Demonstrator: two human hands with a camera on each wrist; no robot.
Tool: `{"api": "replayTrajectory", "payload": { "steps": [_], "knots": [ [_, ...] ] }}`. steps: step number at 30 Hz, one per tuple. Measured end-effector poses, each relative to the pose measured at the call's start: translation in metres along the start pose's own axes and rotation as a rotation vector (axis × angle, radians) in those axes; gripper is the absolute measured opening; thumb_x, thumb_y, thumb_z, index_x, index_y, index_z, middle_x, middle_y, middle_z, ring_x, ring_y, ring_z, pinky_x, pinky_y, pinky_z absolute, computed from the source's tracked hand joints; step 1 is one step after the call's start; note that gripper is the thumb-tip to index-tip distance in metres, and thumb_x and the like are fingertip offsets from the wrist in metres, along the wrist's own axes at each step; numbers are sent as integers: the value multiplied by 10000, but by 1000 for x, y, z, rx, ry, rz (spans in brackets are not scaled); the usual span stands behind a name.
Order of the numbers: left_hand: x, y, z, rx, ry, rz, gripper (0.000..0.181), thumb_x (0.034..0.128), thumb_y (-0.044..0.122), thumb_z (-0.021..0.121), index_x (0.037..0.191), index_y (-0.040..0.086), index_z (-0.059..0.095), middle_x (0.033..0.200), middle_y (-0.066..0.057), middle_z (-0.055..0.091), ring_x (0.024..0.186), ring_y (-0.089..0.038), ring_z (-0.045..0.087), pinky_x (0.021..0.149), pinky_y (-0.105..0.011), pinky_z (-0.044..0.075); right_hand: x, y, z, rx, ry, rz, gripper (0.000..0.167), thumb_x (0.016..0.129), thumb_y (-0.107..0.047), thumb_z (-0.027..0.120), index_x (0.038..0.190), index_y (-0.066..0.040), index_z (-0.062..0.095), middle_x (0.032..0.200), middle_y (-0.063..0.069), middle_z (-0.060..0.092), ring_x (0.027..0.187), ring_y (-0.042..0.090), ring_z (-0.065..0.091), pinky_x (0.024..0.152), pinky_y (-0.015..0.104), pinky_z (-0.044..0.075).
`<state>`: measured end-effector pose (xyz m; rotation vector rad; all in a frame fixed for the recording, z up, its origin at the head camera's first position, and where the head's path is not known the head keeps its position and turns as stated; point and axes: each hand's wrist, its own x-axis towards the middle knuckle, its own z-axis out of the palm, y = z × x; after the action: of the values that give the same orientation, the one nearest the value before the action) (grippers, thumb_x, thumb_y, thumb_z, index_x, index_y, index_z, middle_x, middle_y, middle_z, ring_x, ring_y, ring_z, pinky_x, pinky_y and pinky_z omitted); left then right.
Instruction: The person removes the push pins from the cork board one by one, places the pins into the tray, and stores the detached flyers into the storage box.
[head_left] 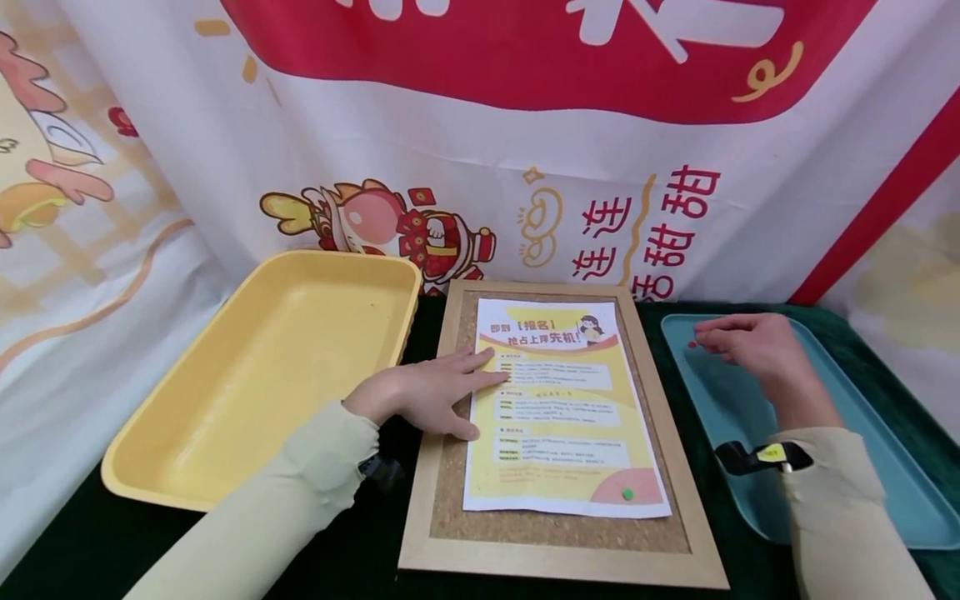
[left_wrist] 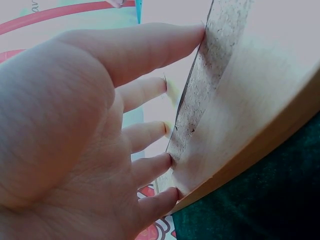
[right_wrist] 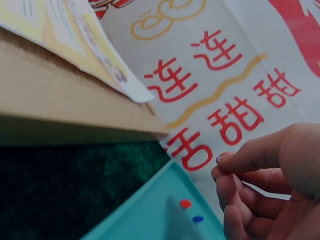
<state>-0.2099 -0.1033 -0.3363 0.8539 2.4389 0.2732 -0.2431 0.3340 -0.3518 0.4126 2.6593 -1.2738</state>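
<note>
Over the tray, the right hand pinches a likely pin, apparently fetching it, while the left hand lies spread, empty, on the paper atop the board, a pinless corner probably calling for it next.

Just left of the left hand, there's a yellow tray with rounded corners, lying on dark green cloth, its far rim close to the white backdrop. Look ahead beyond that hand: a cartoon figure, printed in red and gold, lying on its side! Ahead and slightly left of the right hand, here are red characters, turned sideways, a wavy gold line running between the rows. Higher still, beyond both hands, a big red panel carries white strokes. Far left of the left hand, a rooster-like cartoon; right of the right hand, a slanting red stripe.
</note>
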Motion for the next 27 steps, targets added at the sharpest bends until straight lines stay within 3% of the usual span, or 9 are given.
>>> {"api": "replayTrajectory", "payload": {
  "steps": [9, 19, 27],
  "knots": [
    [-3, -1, -2, -3, -10, 0, 825, 1015, 397, 706, 1703, 287, 263, 1814, -30, 18, 1685, -311, -50, 1347, -552, 142, 11, 14, 3, -22, -5, 37, 497, 1100, -368, 570, 1473, -42, 612, 1398, 198, 659, 1173, 305, 602, 822, 277, 547],
    [7, 4, -1, 16, -22, 29, 817, 1020, 396, 698, 1704, 275, 267, 1815, -43, 32, 1687, -312, -31, 1349, -541, 147, 11, 41, -11, -43, 0, 88, 557, 1081, -410, 603, 1485, -27, 603, 970, -111, 739, 1023, 227, 622, 801, 287, 534],
    [2, 0, -1, 3, -3, 5, 821, 1014, 398, 707, 1702, 279, 275, 1814, -46, 38, 1685, -323, -34, 1342, -561, 157, 18, 37, -5, -5, 21, 95, 545, 1082, -410, 604, 1479, -38, 616, 926, -133, 744, 959, 176, 670, 811, 281, 535]
  ]
}}
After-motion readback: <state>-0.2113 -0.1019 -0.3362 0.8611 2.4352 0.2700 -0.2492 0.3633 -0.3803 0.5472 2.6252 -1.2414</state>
